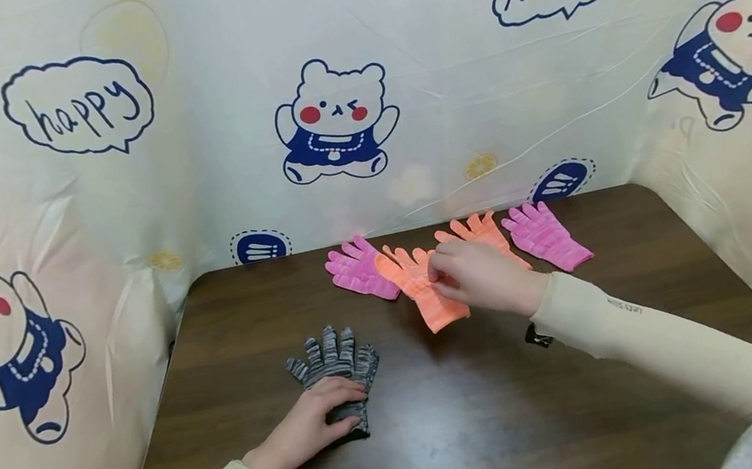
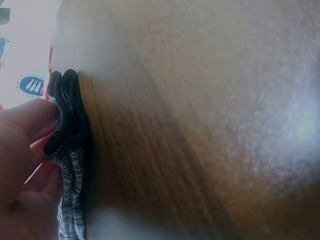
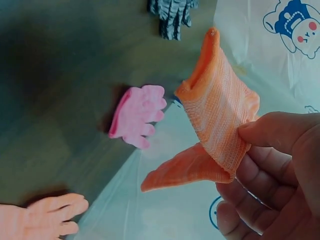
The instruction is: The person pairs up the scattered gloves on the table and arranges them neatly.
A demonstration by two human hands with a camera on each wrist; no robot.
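Note:
My left hand (image 1: 319, 417) rests on a grey-and-black knitted glove (image 1: 331, 354) lying palm-down on the table, fingers spread away from me. In the left wrist view the thumb (image 2: 30, 117) touches the glove's dark cuff (image 2: 70, 115), which shows two folded layers. Farther back on the right, my right hand (image 1: 476, 272) pinches an orange glove (image 1: 429, 295) between thumb and fingers. In the right wrist view this orange glove (image 3: 217, 110) hangs raised and bent, its cuff opening at upper left. A second orange glove (image 1: 481, 231) lies partly behind the right hand.
Pink gloves lie at the table's back edge, one on the left (image 1: 359, 269) and one on the right (image 1: 547, 237). A printed curtain (image 1: 443, 95) stands behind the brown table (image 1: 504, 410) and along both sides.

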